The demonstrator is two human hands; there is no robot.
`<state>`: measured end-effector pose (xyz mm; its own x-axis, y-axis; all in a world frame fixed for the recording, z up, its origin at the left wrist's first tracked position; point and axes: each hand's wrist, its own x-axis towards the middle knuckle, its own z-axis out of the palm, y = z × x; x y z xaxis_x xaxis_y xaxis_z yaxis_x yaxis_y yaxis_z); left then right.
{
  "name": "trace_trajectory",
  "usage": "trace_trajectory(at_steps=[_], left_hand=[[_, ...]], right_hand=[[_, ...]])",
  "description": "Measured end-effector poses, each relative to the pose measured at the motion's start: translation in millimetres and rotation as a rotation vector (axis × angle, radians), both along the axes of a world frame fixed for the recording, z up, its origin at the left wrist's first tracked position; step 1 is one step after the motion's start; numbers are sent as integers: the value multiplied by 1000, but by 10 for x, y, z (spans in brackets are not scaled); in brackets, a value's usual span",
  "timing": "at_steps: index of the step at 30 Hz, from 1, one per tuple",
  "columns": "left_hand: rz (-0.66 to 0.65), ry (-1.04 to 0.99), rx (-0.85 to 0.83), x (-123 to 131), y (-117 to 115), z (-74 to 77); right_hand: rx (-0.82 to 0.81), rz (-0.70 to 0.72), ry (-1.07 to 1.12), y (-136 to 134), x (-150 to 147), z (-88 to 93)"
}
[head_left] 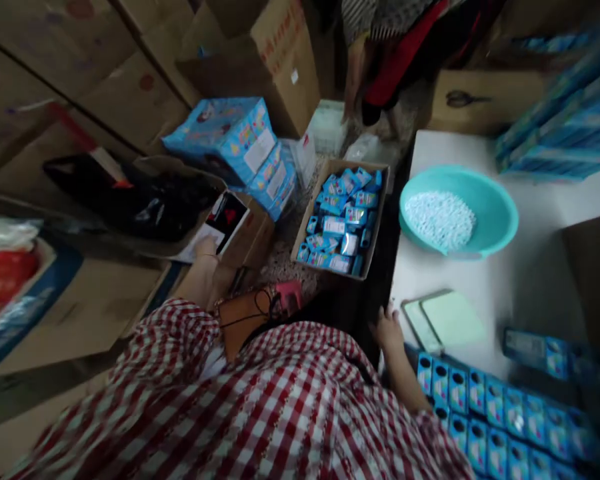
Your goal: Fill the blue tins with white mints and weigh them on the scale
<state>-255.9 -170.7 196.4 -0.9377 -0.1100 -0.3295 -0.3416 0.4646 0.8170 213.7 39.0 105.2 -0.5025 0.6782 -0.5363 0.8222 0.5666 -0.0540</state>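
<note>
My left hand (206,248) is at the edge of an open carton on the left, against a white paper or card with a black-and-red picture (226,220); its fingers are too blurred to make out a grip. My right hand (389,328) rests at the near left edge of the white table (485,287), fingers apart, holding nothing. Beside it lie pale green pads (453,319) and rows of small blue boxes (495,400). Further back on the table stands a turquoise basin (495,213) with small white pieces. Between my hands, on the floor, sits a carton (300,230) full of blue boxes.
Blue wrapped packs (225,137) stand by a tall open carton (295,73). Black plastic (155,213) fills a box at left. Another person's arm (354,77) reaches down near a pale crate (329,127). Scissors (465,99) lie on a carton behind the table.
</note>
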Motion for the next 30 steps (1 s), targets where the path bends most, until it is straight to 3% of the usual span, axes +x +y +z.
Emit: trace_trajectory(at_steps=[2,4,7,9,15,19,25,30], left_hand=[[0,-182,-47,451,-412,-219],[-27,-342,-65,894,-640,-424],[-141,-516,-45,1369,-773,-661],[-220,-556,-35,1520,-813,-771],[-302,-523,-83,1520,-1009,-1035],[-299,-568,-166,1511,-1095,-1325],[-342,-575,-285,1534,-1026,-1836],[-428,-596,-273,1470,-930,-2051]], right_hand=[[-41,1,-37,-4,9,-15],[-83,-3,-59,28,29,-38],[-101,-31,-82,60,54,-69],[-60,-32,-92,35,61,-97],[121,-43,-45,-127,68,-209],[149,-76,-74,-163,43,-228],[129,-119,-114,-152,-23,-208],[141,-165,-139,-143,-99,-198]])
